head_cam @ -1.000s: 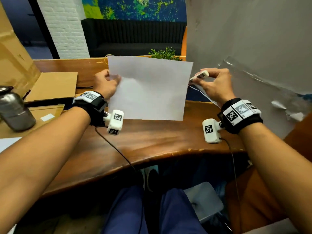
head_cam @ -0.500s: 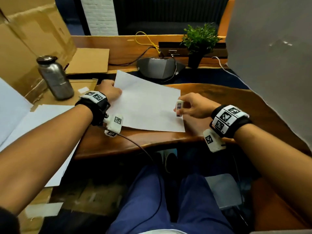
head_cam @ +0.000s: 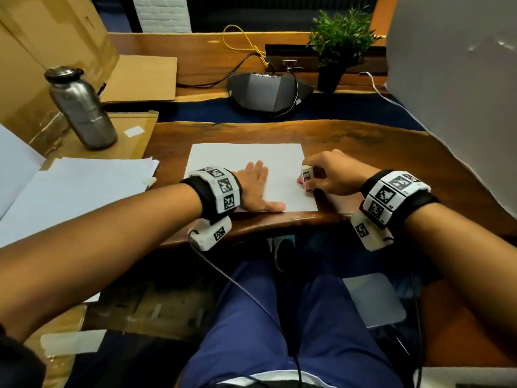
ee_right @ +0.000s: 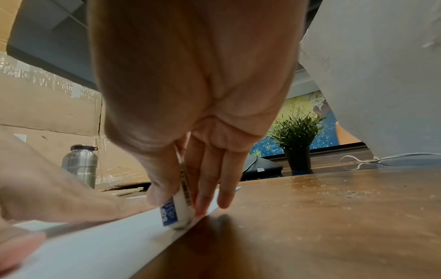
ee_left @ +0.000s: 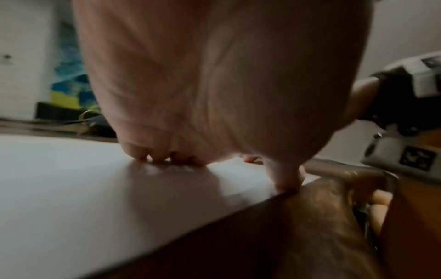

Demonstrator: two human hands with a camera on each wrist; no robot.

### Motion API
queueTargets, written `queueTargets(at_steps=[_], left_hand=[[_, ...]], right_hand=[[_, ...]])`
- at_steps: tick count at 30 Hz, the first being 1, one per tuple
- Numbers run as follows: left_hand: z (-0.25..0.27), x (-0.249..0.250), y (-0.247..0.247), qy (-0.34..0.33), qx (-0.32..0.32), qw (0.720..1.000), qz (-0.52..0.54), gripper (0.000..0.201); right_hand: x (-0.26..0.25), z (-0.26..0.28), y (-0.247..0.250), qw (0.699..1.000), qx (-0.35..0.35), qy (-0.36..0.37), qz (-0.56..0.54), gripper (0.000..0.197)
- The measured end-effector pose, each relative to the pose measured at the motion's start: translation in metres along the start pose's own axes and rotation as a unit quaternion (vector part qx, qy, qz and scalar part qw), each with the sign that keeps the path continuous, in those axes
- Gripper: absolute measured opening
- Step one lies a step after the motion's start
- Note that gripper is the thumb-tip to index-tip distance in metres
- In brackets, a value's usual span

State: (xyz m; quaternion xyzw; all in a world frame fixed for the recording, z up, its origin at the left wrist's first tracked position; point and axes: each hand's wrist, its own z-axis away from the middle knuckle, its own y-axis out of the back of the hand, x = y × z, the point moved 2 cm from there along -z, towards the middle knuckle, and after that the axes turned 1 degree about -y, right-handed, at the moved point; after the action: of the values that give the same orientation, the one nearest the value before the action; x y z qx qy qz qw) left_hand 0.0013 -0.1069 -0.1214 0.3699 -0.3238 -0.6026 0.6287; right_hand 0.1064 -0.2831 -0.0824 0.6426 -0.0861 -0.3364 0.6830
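Observation:
A white sheet of paper lies flat on the wooden desk in front of me. My left hand rests palm down on the sheet with straight fingers, pressing it to the desk; the left wrist view shows the fingertips on the paper. My right hand pinches a small white eraser with a blue label and holds it upright on the sheet's right part. In the right wrist view the eraser touches the paper close to its right edge.
A steel bottle stands at the left on cardboard, beside a stack of white sheets. A dark conference phone with cables and a potted plant sit at the back. A large white board leans at the right.
The sheet, held up in the air a second ago, now lies flat on the desk. My left hand moved from its left edge onto its surface; the right hand set the eraser on it.

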Motion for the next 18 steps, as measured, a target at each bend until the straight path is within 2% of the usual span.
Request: queueTargets(at_steps=[4,5,6,8,10,13,16,18], left_hand=[[-0.004,0.026,0.017,-0.119,-0.012,0.991,0.060,0.088],[-0.005,0.024,0.022,-0.123,-0.004,0.989,0.081,0.085],[-0.008,0.018,0.026,-0.105,0.013,0.990,0.098,0.085],[-0.016,-0.004,0.027,-0.022,0.048,0.993,0.101,0.092],[-0.021,-0.024,0.023,0.047,0.031,0.996,0.076,0.104],[-0.019,-0.035,0.023,0.025,-0.004,0.997,0.072,0.120],[-0.014,-0.039,0.032,-0.002,-0.018,0.996,0.092,0.124],[-0.015,-0.040,0.036,-0.002,-0.023,0.996,0.084,0.125]], right_hand=[[0.001,-0.002,0.001,1.000,0.002,0.014,0.006,0.012],[0.001,-0.002,0.001,1.000,0.002,0.017,0.006,0.011],[0.002,-0.002,0.001,1.000,0.004,0.018,0.004,0.011],[0.003,-0.002,0.001,1.000,0.006,0.017,-0.001,0.011],[0.004,-0.002,0.000,1.000,0.004,0.012,-0.010,0.013],[0.005,-0.005,0.002,1.000,-0.006,0.001,-0.021,0.016],[0.002,-0.012,0.011,0.998,-0.045,-0.019,-0.026,0.016],[-0.004,-0.023,0.021,0.997,-0.034,-0.039,-0.050,0.015]])
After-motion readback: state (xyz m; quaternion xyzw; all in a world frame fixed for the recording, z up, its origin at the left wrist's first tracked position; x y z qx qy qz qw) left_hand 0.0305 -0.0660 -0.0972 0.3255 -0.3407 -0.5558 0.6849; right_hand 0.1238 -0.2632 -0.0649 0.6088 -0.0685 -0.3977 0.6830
